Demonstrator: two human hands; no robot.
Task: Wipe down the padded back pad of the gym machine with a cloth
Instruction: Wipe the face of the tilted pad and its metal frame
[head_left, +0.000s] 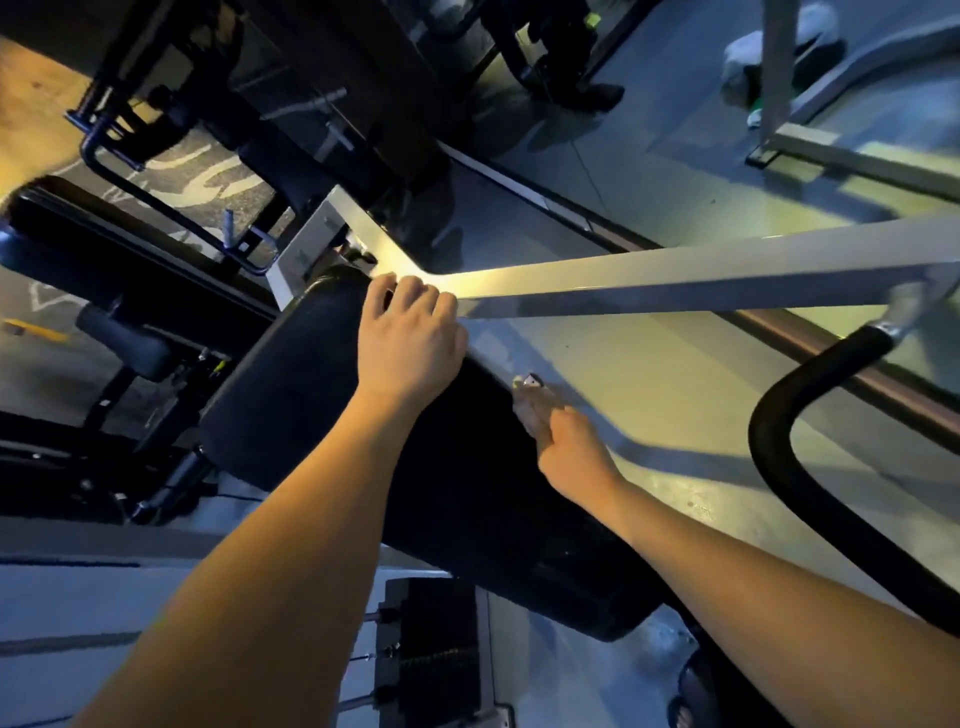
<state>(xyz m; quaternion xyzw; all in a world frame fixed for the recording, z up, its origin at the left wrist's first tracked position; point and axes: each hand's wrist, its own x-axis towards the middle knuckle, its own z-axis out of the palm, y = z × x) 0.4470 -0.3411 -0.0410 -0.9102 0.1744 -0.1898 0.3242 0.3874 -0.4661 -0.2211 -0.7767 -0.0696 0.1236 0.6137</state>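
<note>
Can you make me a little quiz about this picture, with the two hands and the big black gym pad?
1. True or false: the left hand is on the top end of the back pad, with its fingers curled over the edge.
2. Pick one: what colour is the long bar that runs beside the left hand? A red, B silver, C green.
3. Fill in the gap: the right hand is beside the pad's edge, and further right the curved handle has a ____ grip.

Key: 1 true. 2 B. 3 black.
</note>
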